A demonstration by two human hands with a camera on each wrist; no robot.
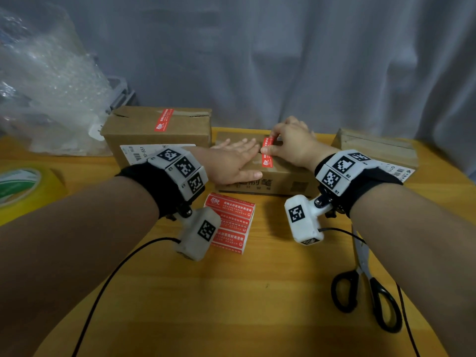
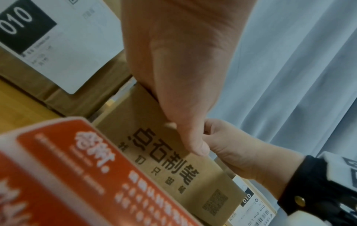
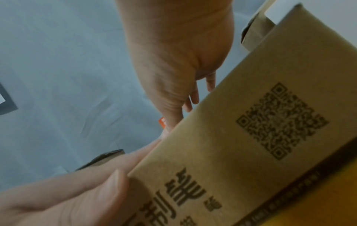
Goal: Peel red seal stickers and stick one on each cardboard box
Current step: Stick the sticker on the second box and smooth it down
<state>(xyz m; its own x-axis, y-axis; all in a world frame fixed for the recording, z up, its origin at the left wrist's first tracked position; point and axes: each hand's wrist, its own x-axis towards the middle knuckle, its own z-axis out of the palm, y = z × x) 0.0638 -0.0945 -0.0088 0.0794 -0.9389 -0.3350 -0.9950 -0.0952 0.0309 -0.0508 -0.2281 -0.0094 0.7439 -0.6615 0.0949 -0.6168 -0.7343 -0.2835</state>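
Note:
The middle cardboard box [image 1: 273, 177] lies in front of me, printed with black characters and a QR code [image 3: 280, 120]. My left hand [image 1: 237, 157] lies flat on its top with straight fingers, thumb [image 2: 193, 142] on the front edge. My right hand [image 1: 283, 144] pinches a red seal sticker [image 1: 267, 153] that runs across the box top; a corner of that sticker [image 3: 162, 122] shows by the fingers. The left box [image 1: 157, 130] bears a red sticker [image 1: 164, 119]. The right box [image 1: 376, 148] shows no sticker. A stack of red sticker sheets [image 1: 231, 222] lies on the table.
Black-handled scissors [image 1: 368, 289] lie at the right on the yellow wooden table [image 1: 244, 292]. A yellow tape roll [image 1: 23, 186] sits at the left edge, with bubble wrap [image 1: 46, 94] behind it. A grey curtain hangs at the back.

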